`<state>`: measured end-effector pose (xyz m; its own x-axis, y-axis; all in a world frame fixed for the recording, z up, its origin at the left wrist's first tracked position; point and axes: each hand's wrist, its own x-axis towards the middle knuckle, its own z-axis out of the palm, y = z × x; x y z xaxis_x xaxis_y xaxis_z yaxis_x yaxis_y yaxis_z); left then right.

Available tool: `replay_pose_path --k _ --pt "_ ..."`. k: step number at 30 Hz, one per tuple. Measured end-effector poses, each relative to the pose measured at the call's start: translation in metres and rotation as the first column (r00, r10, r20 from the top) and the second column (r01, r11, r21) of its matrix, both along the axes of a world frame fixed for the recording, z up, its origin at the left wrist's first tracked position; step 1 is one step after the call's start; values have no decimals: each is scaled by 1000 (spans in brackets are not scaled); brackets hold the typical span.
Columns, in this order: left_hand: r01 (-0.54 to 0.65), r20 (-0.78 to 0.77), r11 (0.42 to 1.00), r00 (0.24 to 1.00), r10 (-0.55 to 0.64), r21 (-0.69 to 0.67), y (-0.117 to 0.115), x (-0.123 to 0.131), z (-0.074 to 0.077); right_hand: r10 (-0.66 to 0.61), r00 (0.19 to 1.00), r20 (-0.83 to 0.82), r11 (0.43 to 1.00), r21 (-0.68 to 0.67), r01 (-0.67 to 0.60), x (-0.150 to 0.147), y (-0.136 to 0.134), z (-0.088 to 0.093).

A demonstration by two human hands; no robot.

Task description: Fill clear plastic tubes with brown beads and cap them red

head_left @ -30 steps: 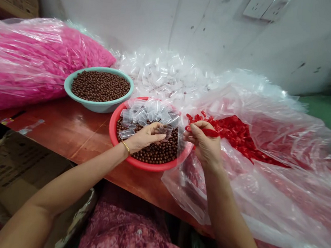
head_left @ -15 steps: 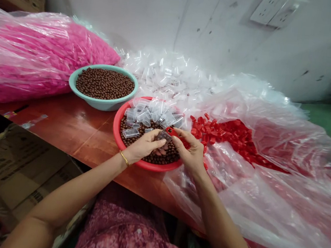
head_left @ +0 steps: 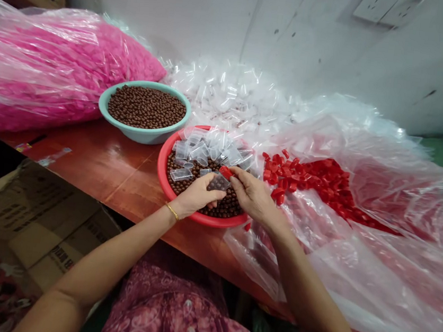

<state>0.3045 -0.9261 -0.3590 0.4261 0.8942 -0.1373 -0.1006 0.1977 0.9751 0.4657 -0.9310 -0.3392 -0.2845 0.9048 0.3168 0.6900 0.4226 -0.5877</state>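
Observation:
My left hand (head_left: 199, 194) is closed on a small clear plastic container (head_left: 218, 182), held over the red basin (head_left: 163, 166). Between the fingertips of my right hand (head_left: 251, 192) is a red cap (head_left: 226, 172), close against the container's upper end; whether it is seated there I cannot tell. Small round brown balls (head_left: 181, 185) fill the basin, and several more clear containers (head_left: 199, 150) lie on top of them. A heap of red caps (head_left: 308, 176) spreads to the right of the basin on clear plastic.
A light green basin (head_left: 145, 135) of brown balls stands left of the red one. Beyond it lies a bag of pink pieces (head_left: 73, 64). Clear containers (head_left: 233, 93) are piled along the wall. Plastic sheeting (head_left: 385, 275) covers the table's right side; a cardboard box (head_left: 39, 220) sits below left.
The red cap has turned in my right fingers and now shows its side at the container's end. The whole view has shifted slightly; my left hand keeps its hold.

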Motion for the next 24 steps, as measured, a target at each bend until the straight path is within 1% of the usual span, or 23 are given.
replay_pose_path --k 1,3,4,5,6,7,8,10,12,14,17,21,22,23,24 --pt "-7 -4 1000 1000 7 22 0 0 0 -15 998 63 1000 -7 16 0 0 -1" --pt "-33 -2 998 999 33 52 -1 1 0 -104 983 152 994 -13 107 3 2 -3" --pt "-43 -2 997 999 43 60 -2 1 0 -162 975 151 986 -13 166 5 3 -5" --pt "-47 -9 997 999 48 65 -2 1 1 -211 972 107 977 -19 214 6 5 -6" --pt "-47 -22 997 999 48 69 -2 1 1 -232 972 23 972 -42 233 7 6 -7" --pt "-43 -37 997 998 46 70 -2 0 1 -215 973 -87 974 -86 208 8 8 -8" --pt "-39 -48 997 998 42 70 -2 0 1 -168 964 -204 980 -137 141 7 10 -7" --pt "-26 -50 998 998 30 62 -2 0 1 -36 922 -386 975 -215 -52 5 13 -4" --pt "-10 -27 999 1000 11 40 -1 -1 1 66 882 -467 945 -254 -206 2 16 1" --pt "12 10 1000 1000 -12 13 -1 -2 2 126 857 -499 915 -274 -295 1 18 6" --pt "40 65 999 997 -39 -15 -1 -3 3 149 832 -534 865 -338 -372 1 22 9" --pt "65 104 998 992 -64 -3 -1 -3 3 143 800 -583 788 -423 -448 4 28 4" --pt "68 106 998 992 -68 7 -1 -3 3 144 794 -591 781 -425 -458 5 30 3" --pt "64 104 998 992 -65 15 -1 -3 2 138 795 -590 785 -424 -451 6 32 1" --pt "50 99 999 994 -52 20 -1 -3 2 114 807 -580 805 -421 -417 7 34 0"
